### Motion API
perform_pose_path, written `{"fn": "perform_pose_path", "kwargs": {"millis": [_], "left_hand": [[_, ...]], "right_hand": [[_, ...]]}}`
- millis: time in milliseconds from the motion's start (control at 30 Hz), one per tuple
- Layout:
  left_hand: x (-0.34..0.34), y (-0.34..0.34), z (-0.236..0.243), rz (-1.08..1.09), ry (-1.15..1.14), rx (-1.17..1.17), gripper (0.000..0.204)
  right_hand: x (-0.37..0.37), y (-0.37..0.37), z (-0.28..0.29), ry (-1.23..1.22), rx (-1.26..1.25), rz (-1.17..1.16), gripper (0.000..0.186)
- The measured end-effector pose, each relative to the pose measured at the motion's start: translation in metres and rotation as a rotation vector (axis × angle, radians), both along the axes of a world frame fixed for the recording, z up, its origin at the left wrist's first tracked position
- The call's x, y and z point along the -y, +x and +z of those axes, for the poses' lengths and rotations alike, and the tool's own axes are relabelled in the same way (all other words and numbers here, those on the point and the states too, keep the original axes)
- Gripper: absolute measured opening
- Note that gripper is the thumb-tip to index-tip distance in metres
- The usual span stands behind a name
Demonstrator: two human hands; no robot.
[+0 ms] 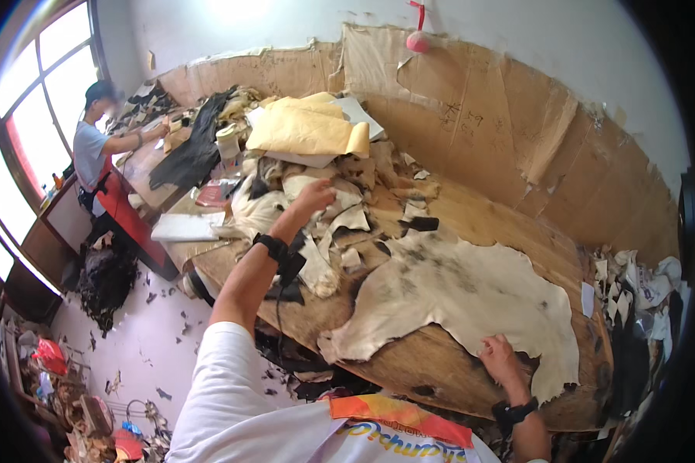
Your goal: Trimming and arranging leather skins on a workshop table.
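Observation:
A large cream hide with grey patches (471, 289) lies spread over the wooden table in front of me. My right hand (502, 359) is at its near edge, fingers curled against the hide. Stretched out to the far left, my left hand (315, 198) is closed over a heap of pale hide pieces (297, 184). What its fingers hold, if anything, is hidden. Beside that forearm, a narrow pale scrap (316, 266) lies across the heap. Both wrists wear black bands.
Yellow paper sheets (309, 127) lie on the heap, near a thread spool (227, 143) and a white pad (188, 227). A person in a red apron (123, 212) works at the far left. Scraps hang at the table's right end (633, 289); others litter the floor (170, 339).

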State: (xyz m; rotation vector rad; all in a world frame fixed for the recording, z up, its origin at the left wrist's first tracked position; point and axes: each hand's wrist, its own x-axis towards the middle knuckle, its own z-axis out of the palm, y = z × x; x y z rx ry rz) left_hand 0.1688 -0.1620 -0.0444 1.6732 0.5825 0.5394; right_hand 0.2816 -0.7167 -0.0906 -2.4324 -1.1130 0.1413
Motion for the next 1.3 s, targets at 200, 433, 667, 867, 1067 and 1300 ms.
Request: {"fn": "perform_pose_path", "kwargs": {"millis": [200,433,667,867,1067,1300], "left_hand": [[-0.134,0.032,-0.025,0.424,-0.649,0.523,0.048],[-0.174,0.067,-0.03,0.399,-0.695,0.475,0.045],[-0.181,0.082,0.033,0.239,-0.658,0.952,0.009],[-0.089,0.068,0.134,-0.259,-0.336,1.001,0.011],[0.139,0.038,0.19,-0.507,-0.086,0.819,0.013],[0.375,0.046,0.178,-0.602,-0.164,0.615,0.019]], "right_hand": [[-0.029,-0.049,-0.025,0.059,-0.096,-0.174,0.038],[-0.033,-0.057,-0.029,0.071,-0.09,-0.231,0.04],[-0.033,-0.05,-0.024,0.082,-0.096,-0.233,0.037],[-0.023,-0.037,-0.027,0.142,-0.164,-0.182,0.038],[-0.042,-0.045,0.073,0.631,-0.105,-0.091,0.065],[0.038,-0.011,0.137,0.773,0.239,-0.133,0.088]]}}
